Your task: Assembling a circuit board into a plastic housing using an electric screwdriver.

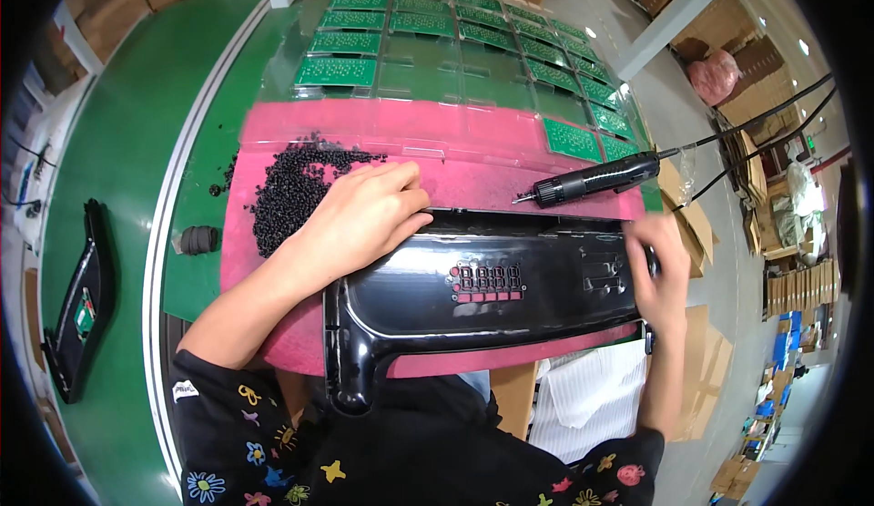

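A glossy black plastic housing (pixel 419 302) lies across the pink mat in front of me, with a display cutout in its middle and a stubby leg at its left end. My left hand (pixel 371 214) is closed on its far edge, left of the middle, fingers curled over the rim. At the right end, my right hand (pixel 657 265) wraps round the housing's edge, slightly smeared by motion. Just beyond the housing lies a black electric screwdriver (pixel 596 178), its bit pointing left and its cord running off to the right. A heap of small black screws (pixel 296 192) sits beside my left forearm.
Clear plastic trays hold rows of green circuit boards (pixel 335 71) at the far side of the pink mat (pixel 492 181). Another black housing with a board (pixel 82 306) lies on the green surface at left, and a dark roll (pixel 198 240) sits nearer. Cardboard (pixel 706 369) stands at right.
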Available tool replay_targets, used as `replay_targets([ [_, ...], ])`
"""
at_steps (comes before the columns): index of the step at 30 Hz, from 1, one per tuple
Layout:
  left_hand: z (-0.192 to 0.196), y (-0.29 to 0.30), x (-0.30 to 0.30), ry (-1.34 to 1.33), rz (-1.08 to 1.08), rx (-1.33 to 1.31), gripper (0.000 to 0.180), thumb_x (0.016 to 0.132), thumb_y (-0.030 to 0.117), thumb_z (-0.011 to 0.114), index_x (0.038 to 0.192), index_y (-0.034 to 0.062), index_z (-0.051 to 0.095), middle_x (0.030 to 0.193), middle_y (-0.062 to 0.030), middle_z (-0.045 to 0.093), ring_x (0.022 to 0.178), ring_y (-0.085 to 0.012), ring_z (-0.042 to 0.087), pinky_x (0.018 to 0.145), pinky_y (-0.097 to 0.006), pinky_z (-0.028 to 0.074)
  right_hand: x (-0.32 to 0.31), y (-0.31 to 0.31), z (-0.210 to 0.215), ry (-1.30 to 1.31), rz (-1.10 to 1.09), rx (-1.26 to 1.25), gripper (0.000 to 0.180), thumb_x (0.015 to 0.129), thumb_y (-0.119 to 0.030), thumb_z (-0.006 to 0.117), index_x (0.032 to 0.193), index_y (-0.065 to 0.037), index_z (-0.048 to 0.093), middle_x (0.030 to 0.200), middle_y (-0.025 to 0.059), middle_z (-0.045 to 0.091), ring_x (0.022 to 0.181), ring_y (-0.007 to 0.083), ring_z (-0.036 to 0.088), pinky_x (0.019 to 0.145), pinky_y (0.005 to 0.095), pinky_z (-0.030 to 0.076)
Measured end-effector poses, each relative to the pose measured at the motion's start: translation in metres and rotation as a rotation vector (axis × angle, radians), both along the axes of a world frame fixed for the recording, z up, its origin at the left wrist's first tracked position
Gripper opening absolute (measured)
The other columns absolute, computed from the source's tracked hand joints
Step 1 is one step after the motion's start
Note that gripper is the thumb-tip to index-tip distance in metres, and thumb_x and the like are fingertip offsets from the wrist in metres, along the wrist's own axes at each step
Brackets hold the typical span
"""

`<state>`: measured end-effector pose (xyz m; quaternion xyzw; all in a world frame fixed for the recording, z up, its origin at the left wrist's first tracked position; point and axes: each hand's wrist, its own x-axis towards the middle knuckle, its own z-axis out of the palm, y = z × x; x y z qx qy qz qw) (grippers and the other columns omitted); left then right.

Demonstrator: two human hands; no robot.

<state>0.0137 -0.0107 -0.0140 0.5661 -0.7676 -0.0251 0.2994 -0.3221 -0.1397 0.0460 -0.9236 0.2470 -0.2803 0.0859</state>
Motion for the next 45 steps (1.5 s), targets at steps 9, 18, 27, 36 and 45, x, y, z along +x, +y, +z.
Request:
replay_targets([
  [9, 0.005, 0.001, 0.012, -0.014, -0.022, 0.002, 0.016, 0.080, 0.013, 0.072, 0.086, 0.0005, 0.065, 0.083, -0.0101, 0.054, 0.080, -0.0290, 0.057, 0.069, -0.040, 0.049, 0.092, -0.135, -0.032, 0.475, -0.251, -0.079, 0.043, 0.092, -0.010, 0.049, 0.135, -0.008, 0.050, 0.123, 0.0174, 0.062, 0.123, 0.0346, 0.051, 0.104, 0.0452, 0.039],
  [18, 0.003, 0.001, 0.020, -0.007, -0.008, 0.012, 0.015, 0.080, 0.013, 0.071, 0.084, 0.0006, 0.064, 0.082, -0.0097, 0.053, 0.080, -0.0282, 0.057, 0.069, -0.039, 0.049, 0.099, -0.147, -0.040, 0.626, -0.271, 0.026, 0.049, 0.089, -0.005, 0.043, 0.137, -0.010, 0.049, 0.125, 0.0182, 0.057, 0.124, 0.0378, 0.048, 0.105, 0.0475, 0.036],
  [27, 0.013, 0.001, 0.012, 0.027, 0.030, -0.081, 0.032, 0.079, 0.015, 0.073, 0.107, 0.0036, 0.063, 0.096, -0.0110, 0.057, 0.091, -0.0309, 0.059, 0.078, -0.039, 0.050, 0.097, -0.104, -0.023, 0.132, -0.229, -0.511, 0.017, 0.087, -0.004, 0.060, 0.101, -0.010, 0.068, 0.100, 0.0055, 0.060, 0.103, 0.0267, 0.054, 0.096, 0.0443, 0.037],
  [36, 0.021, 0.014, 0.007, 0.598, -0.119, 0.259, 0.063, 0.076, 0.030, 0.076, 0.128, -0.0020, 0.058, 0.093, -0.0069, 0.064, 0.074, -0.0149, 0.052, 0.062, -0.026, 0.042, 0.135, 0.025, -0.006, -0.163, 0.238, -0.863, 0.032, 0.056, -0.021, 0.069, 0.088, -0.019, 0.072, 0.099, -0.0070, 0.062, 0.093, 0.0159, 0.050, 0.081, 0.0330, 0.033],
  [45, 0.029, 0.009, 0.005, 0.408, -0.059, -0.016, 0.059, 0.060, 0.016, 0.084, 0.112, -0.0026, 0.065, 0.087, -0.0106, 0.064, 0.070, -0.0203, 0.058, 0.068, -0.032, 0.050, 0.110, 0.029, 0.021, -0.133, 0.143, -0.181, 0.055, 0.088, -0.051, 0.063, 0.121, -0.006, 0.065, 0.111, 0.0132, 0.056, 0.103, 0.0281, 0.050, 0.092, 0.0385, 0.038],
])
